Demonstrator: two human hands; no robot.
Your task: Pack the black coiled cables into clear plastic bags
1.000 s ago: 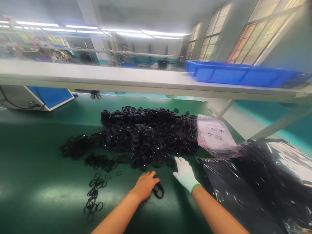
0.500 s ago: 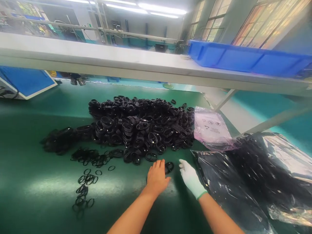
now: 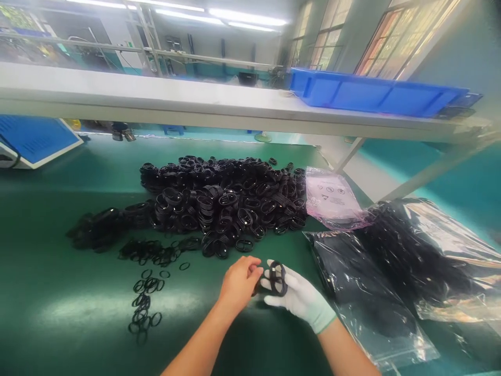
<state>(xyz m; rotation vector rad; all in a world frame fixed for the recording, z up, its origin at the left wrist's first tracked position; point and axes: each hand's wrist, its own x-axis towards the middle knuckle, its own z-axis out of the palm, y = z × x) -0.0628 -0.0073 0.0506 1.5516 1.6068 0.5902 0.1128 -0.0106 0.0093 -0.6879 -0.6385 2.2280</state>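
Observation:
My right hand (image 3: 301,300), in a white glove, holds a black oval plastic part (image 3: 277,278) upright between its fingers, just above the green table (image 3: 58,282). My bare left hand (image 3: 239,283) is pinched against the left side of that same part. A big heap of the same black oval parts (image 3: 223,201) lies just beyond both hands. Small thin black rings (image 3: 146,290) are scattered to the left of my left hand.
A pink plastic bag (image 3: 332,198) lies right of the heap, and clear bags full of black parts (image 3: 395,261) fill the right side. A white shelf (image 3: 188,102) with a blue bin (image 3: 371,94) runs overhead. A blue-topped machine (image 3: 31,141) stands far left.
Both hands drew back from the heap's edge and came together. The right hand picked up a black oval part and the left hand pinched onto it.

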